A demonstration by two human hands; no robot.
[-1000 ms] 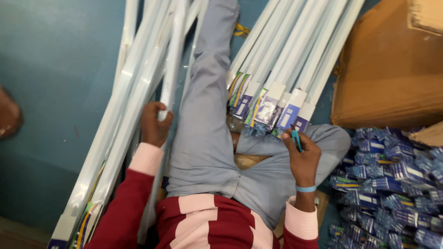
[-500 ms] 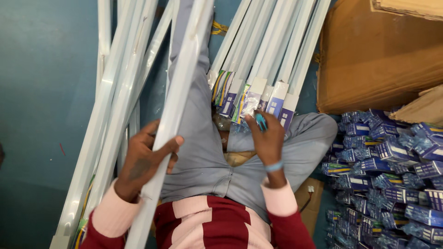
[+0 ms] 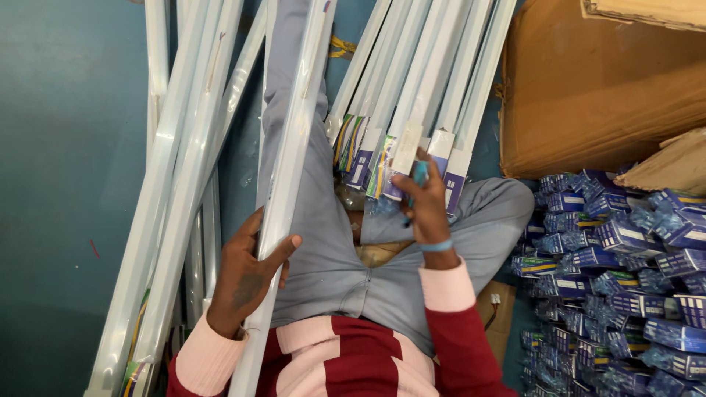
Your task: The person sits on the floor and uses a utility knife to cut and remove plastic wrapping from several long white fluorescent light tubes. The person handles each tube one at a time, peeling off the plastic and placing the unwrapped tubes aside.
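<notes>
Left hand (image 3: pixel 246 276): fingers wrapped round long white tube (image 3: pixel 290 184), crowded by tubes at 9 o'clock.
Right hand (image 3: pixel 425 202): fingers pinch small blue tool (image 3: pixel 419 175) against sleeved tube ends (image 3: pixel 401 158); blue boxes (image 3: pixel 625 279) close at 3 o'clock.

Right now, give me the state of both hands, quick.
Left hand: closed around a long white tube light fitting lying along the leg.
Right hand: closed on a small light-blue tool, held at the boxed tube ends.
</notes>
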